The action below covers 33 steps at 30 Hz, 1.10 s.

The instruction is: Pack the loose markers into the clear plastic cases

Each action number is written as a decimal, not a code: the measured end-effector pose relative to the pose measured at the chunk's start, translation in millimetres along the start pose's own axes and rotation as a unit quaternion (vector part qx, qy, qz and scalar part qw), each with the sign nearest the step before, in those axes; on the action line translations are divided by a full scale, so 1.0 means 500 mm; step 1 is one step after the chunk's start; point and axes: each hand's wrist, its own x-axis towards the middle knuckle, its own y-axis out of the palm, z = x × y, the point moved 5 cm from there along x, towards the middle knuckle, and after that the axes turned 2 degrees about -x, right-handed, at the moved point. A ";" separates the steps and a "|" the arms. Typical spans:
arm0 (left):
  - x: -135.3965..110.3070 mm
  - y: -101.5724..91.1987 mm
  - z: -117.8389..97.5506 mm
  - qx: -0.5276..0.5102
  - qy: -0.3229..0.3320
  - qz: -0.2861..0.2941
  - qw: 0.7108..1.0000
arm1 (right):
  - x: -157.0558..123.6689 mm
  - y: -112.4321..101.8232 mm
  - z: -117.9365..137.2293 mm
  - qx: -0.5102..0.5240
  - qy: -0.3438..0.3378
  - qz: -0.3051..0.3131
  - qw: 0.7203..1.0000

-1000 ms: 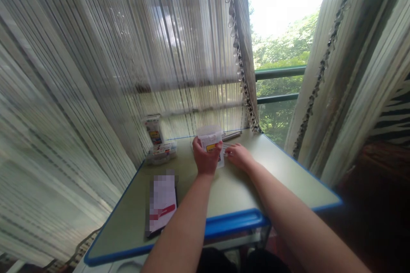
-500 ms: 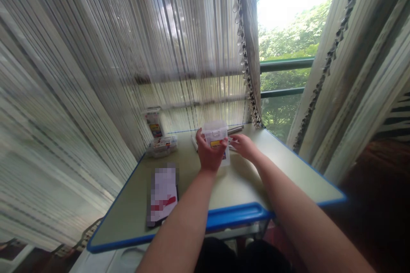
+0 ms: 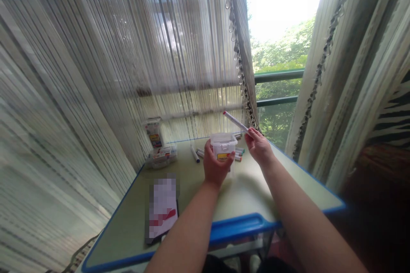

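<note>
My left hand is wrapped round a clear plastic box with a yellow and red label, upright on the table. Its top stands open. In my right hand I grip a white marker with a red end, raised and tilted to the right of the box, its red end pointing up and left. Behind and beside the box lie several more markers: one with a dark blue end at the left, others with green and orange-red ends at the right, partly hidden.
The pale table has a blue rim. On its left lie a flat device with a blurred screen and a clear case. A second labelled box stands behind the case. String curtains hang along the back.
My right hand has lifted a marker from beside the box and moved up and to the right. My left hand still grips the box. The view has shifted slightly.
</note>
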 end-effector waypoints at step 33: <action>-0.012 0.015 0.014 0.063 0.034 0.030 0.997 | -0.058 0.061 0.043 -0.043 0.007 0.103 0.994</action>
